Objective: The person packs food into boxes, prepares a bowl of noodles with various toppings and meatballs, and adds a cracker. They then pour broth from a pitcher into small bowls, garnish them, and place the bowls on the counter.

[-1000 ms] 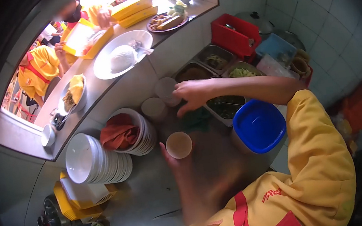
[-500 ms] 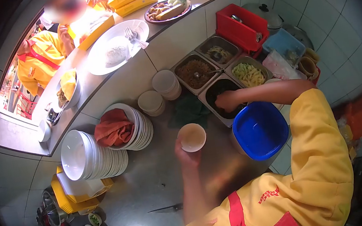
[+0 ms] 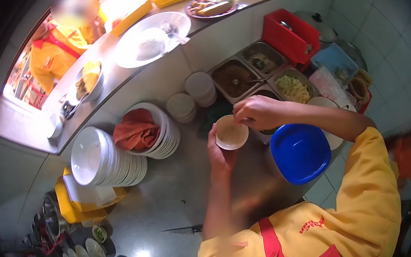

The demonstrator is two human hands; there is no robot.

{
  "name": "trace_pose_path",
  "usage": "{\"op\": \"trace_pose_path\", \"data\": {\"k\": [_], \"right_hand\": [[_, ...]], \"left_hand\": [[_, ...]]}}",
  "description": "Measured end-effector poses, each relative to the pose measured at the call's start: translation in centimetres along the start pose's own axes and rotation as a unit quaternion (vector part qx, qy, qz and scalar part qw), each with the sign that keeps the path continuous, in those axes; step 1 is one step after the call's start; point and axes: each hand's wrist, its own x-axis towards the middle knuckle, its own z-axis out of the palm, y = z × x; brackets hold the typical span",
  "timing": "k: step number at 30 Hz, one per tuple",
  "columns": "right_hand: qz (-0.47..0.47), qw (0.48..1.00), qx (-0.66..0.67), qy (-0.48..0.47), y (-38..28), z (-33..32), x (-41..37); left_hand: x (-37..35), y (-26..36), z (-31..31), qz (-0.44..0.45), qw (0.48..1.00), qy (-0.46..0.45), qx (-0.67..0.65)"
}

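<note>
Small bowl (image 3: pixel 231 133) is gripped from below by the left hand (image 3: pixel 218 154) and held above the steel table (image 3: pixel 174 206). Right hand (image 3: pixel 261 112) sits just over the bowl's far rim with its fingers pinched together; what the pinch holds, if anything, cannot be made out. Metal food trays (image 3: pixel 234 78) lie just beyond, a blue lid (image 3: pixel 301 153) near right, and a plate stack (image 3: pixel 170 138) bearing an orange cloth (image 3: pixel 135 130) to the left.
</note>
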Motion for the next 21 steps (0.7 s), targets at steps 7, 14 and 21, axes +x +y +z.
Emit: {"op": "trace_pose_path", "data": {"k": [7,14,21], "right_hand": [[-0.179,0.983,-0.027,0.021,-4.5,1.2,3.7],[-0.229,0.964,-0.004,0.133,-7.9,2.1,13.1],[-0.216,0.964,-0.011,0.154,-14.4,4.3,30.1]], "left_hand": [[-3.4,5.7,-0.5,0.105,0.994,-0.024,0.004],[-9.1,10.9,-2.4,0.228,0.971,-0.012,0.072],[-15.3,7.9,-10.1,0.221,0.968,0.034,0.115]]}}
